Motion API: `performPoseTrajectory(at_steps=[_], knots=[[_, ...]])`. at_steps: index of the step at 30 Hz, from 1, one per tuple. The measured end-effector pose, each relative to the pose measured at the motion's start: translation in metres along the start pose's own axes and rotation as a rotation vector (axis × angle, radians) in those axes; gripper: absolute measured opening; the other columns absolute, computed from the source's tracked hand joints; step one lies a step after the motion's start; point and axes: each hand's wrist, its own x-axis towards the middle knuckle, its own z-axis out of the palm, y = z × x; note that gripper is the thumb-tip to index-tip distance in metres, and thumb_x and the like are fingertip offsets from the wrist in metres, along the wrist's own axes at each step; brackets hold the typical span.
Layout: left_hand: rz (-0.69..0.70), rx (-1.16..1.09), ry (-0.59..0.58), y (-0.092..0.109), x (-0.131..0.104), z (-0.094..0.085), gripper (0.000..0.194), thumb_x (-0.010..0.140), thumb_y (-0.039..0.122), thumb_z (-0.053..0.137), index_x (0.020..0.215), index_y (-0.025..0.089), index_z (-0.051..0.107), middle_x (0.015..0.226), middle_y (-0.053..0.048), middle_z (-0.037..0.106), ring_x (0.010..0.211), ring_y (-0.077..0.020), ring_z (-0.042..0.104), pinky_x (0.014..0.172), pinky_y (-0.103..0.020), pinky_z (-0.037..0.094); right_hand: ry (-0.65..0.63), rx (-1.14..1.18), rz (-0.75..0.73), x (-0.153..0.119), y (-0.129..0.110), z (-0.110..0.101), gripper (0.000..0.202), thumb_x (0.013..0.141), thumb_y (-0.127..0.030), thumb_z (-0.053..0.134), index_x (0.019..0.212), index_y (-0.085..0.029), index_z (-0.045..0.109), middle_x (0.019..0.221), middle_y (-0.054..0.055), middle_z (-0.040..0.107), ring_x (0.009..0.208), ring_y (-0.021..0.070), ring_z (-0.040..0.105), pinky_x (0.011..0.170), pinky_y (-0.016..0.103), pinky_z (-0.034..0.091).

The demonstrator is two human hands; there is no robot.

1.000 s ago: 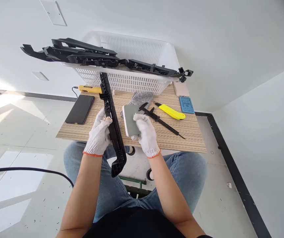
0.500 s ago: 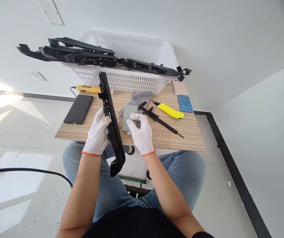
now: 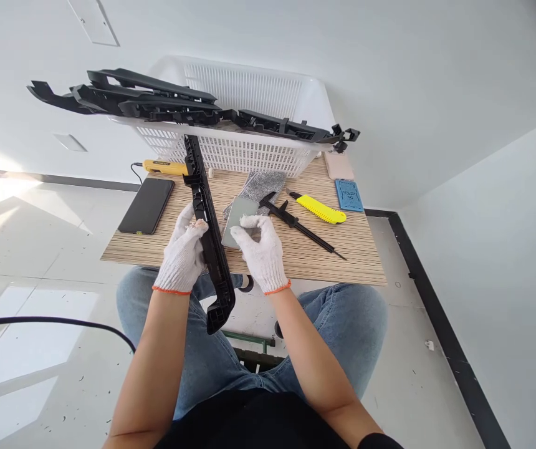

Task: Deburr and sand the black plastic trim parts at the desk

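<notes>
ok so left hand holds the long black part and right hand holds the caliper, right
No: the head view shows the right hand holding the flat grey pad, not the caliper. The left hand does hold the long black part.

- On the blue pad (image 3: 349,196), right of centre, you are seeing printing too small to read.
- On the yellow tool (image 3: 165,167), left of centre, dark lettering is staying illegible.

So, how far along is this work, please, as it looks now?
Nothing visible marks any step as surely done. In hand: the left hand holds one black strip, the right hand a grey pad. Other strips lie across the basket; whether those are done or left, I cannot tell.
</notes>
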Motion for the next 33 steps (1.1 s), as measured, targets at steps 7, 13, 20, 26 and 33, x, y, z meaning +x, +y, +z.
performPoseTrajectory(at_steps=[7,13,20,26,33], knots=[[0.006,-0.019,0.019,-0.002,0.001,-0.001,0.072,0.074,0.023,0.083,0.142,0.032,0.062,0.075,0.007,0.064,0.053,-0.0095,0.057,0.043,-0.018,0.046,-0.005,0.126,0.086,0.001,-0.002,0.0,0.028,0.085,-0.044,0.076,0.104,-0.027,0.065,0.12,0.001,0.075,0.074,0.0114,0.068,0.057,0.024,0.06],[0.034,-0.003,-0.014,-0.002,0.001,-0.002,0.068,0.075,0.025,0.082,0.14,0.03,0.062,0.081,0.005,0.066,0.057,-0.01,0.059,0.045,-0.019,0.046,-0.063,0.12,0.116,0.0,-0.003,-0.001,0.03,0.083,-0.043,0.077,0.102,-0.026,0.062,0.116,0.001,0.074,0.064,0.0082,0.063,0.05,0.021,0.056],[-0.005,0.004,0.013,-0.001,-0.001,-0.001,0.072,0.075,0.027,0.083,0.143,0.031,0.06,0.078,0.006,0.062,0.057,-0.0115,0.059,0.042,-0.02,0.045,-0.153,0.101,0.134,0.0,-0.002,-0.009,0.032,0.08,-0.044,0.08,0.097,-0.025,0.061,0.113,0.0,0.073,0.062,0.0078,0.061,0.048,0.021,0.054],[-0.003,-0.002,0.024,-0.002,0.001,-0.002,0.073,0.074,0.026,0.083,0.142,0.032,0.06,0.08,0.006,0.064,0.056,-0.0099,0.059,0.045,-0.02,0.048,-0.278,-0.002,0.126,-0.005,-0.002,-0.019,0.024,0.081,-0.039,0.079,0.094,-0.026,0.064,0.106,0.001,0.076,0.064,0.0126,0.065,0.053,0.028,0.058],[-0.01,0.011,-0.004,-0.001,0.0,-0.001,0.075,0.075,0.027,0.083,0.145,0.032,0.058,0.079,0.006,0.064,0.059,-0.0124,0.062,0.045,-0.022,0.05,-0.006,-0.052,0.056,-0.007,-0.001,-0.025,0.024,0.084,-0.045,0.076,0.095,-0.026,0.066,0.113,0.005,0.078,0.095,0.0216,0.074,0.08,0.038,0.064]])
